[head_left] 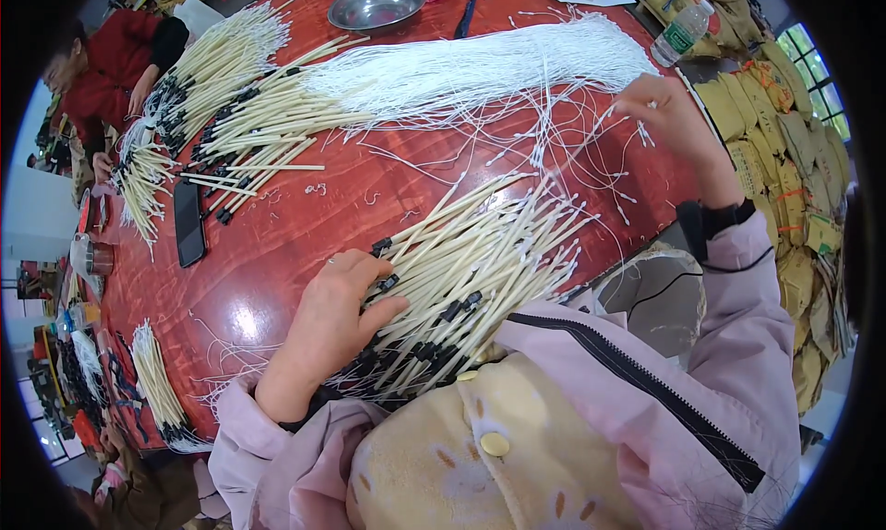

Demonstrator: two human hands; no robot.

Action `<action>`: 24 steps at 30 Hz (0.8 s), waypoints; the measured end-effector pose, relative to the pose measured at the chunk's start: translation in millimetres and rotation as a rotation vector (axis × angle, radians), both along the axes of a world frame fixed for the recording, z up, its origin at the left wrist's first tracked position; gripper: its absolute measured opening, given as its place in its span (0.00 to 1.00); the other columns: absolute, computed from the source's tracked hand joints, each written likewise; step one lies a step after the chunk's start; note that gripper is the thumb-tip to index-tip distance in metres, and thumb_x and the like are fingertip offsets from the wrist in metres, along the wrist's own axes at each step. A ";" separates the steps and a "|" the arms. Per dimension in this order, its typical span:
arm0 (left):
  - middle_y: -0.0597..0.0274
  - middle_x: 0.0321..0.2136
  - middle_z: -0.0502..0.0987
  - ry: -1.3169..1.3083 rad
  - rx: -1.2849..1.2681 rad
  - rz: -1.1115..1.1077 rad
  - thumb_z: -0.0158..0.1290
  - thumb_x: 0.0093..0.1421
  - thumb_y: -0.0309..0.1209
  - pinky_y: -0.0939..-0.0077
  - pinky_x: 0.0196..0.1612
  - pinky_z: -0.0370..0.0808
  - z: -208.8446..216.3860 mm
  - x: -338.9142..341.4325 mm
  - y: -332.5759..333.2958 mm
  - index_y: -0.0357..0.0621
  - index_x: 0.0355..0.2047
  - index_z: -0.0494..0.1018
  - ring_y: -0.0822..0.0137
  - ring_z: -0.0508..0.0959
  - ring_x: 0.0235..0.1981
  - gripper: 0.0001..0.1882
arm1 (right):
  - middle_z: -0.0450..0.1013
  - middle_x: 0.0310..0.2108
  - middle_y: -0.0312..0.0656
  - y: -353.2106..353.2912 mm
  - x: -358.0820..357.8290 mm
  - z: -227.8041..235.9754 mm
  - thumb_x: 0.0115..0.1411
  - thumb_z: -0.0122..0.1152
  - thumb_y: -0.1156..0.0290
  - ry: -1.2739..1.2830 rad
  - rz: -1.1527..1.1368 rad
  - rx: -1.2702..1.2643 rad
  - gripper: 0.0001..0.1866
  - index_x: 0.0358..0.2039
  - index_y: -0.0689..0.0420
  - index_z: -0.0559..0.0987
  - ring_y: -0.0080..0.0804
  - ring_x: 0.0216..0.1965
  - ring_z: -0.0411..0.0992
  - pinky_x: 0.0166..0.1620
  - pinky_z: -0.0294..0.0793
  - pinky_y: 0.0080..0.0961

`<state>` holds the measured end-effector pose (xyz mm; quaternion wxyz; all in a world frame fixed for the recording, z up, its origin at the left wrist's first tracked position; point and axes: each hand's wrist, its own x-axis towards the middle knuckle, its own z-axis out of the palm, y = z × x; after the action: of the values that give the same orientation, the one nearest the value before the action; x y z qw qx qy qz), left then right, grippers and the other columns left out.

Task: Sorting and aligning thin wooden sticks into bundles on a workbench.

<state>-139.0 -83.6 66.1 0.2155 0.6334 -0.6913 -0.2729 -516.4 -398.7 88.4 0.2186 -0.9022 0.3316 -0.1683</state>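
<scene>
A loose pile of cream sticks [489,253] with black end pieces and white thread tips lies close in front of me. My left hand [337,313] rests at the pile's left side, thumb and fingers bent around the black end of one stick [389,283]. Raised at the right, my right hand [672,119] pinches a thin white string [595,135] that runs down left toward the sticks' tips. It is slightly blurred. Beyond the pile lies a long bundle of white strings [480,73], tied across near its right end, with several loose strands trailing from it.
More cream sticks [268,114] are heaped at the far left, beside a black phone [189,223]. Another person [120,59] handles sticks there. A metal bowl [377,6] and a plastic bottle [683,33] stand at the far edge. A smaller stick bundle [155,378] lies near left.
</scene>
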 end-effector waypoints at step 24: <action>0.52 0.52 0.76 0.897 -0.116 0.246 0.59 0.65 0.30 0.76 0.40 0.79 41.9 -56.1 -107.3 0.31 0.59 0.69 0.67 0.82 0.41 0.25 | 0.81 0.35 0.37 25.7 166.6 48.1 0.60 0.69 0.70 -0.166 0.538 -0.291 0.08 0.37 0.60 0.85 0.27 0.38 0.74 0.42 0.72 0.27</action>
<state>-195.0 -191.0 108.0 0.5590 0.5170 -0.4637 -0.4530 -349.8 -373.0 136.5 0.1503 -0.9625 0.0346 -0.2231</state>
